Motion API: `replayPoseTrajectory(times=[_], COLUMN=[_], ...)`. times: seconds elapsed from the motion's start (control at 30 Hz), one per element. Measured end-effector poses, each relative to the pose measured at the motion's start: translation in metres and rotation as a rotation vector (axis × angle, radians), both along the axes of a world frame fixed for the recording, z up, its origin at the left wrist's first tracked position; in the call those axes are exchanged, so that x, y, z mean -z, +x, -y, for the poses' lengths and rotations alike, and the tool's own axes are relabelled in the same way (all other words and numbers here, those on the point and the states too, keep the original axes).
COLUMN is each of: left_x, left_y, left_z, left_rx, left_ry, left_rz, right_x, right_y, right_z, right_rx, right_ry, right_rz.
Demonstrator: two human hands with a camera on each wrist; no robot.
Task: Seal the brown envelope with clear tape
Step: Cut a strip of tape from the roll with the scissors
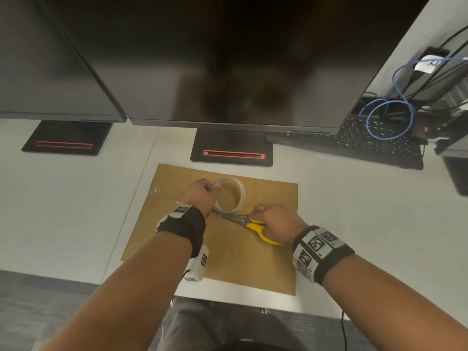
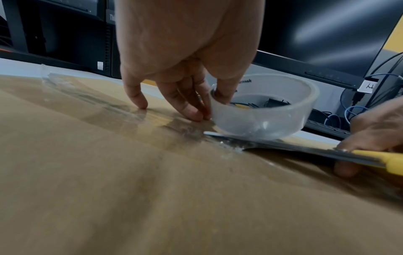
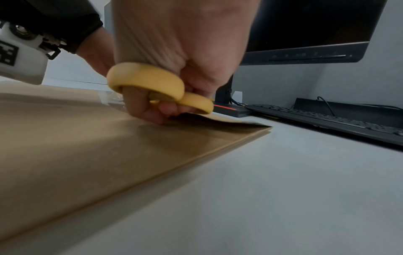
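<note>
Envelope (image 1: 228, 262), brown, lies flat on the white desk (image 1: 354, 211) directly under both of my hands, its long axis running from me toward the monitor stand (image 1: 231, 150). Left hand (image 1: 200, 196): fingers curled, thumb hooked inside the clear tape roll (image 1: 231, 196) and fingertips (image 2: 191, 114) pressing down on the paper at the roll's left edge; the little finger presses separately, further left, on a strip of tape (image 2: 91, 100) already laid across the envelope toward its far-left corner. Right hand (image 1: 276, 224): fingers closed through the yellow loops of the scissors (image 1: 253, 224), knuckles resting on the envelope. The deciding relation is this: the blades (image 2: 283, 146) lie low, almost flat to the paper, pointing leftward from the right hand, with the tip at the base of the roll just right of the left fingertips. I judge the cut must fall where the tape leaves the roll, so the right hand is the working one and the left only anchors. I cannot tell from these views whether the blades are parted or closed. Risk, in my judgement: nicking the paper beneath.
</note>
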State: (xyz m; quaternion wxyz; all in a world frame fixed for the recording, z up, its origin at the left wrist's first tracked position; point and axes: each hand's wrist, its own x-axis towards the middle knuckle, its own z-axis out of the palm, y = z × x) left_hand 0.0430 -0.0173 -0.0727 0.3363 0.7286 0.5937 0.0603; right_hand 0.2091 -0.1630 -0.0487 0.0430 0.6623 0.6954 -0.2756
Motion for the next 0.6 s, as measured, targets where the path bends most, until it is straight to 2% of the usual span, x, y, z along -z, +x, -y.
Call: replayPoseTrajectory(times=[0.3,0.6], left_x=[-0.007,-0.011], left_y=[0.008,0.010], left_z=[-0.007,-0.004], left_rx=[-0.125,-0.139], left_ry=[-0.076,-0.064], left_rz=[0.069,0.024], right_x=[-0.002,-0.011], right_y=[0.007,0.053], right_z=[0.006,0.034], right_rx=[0.036,0.411], right_ry=[0.039,-0.006], right_rz=[-0.066,-0.167])
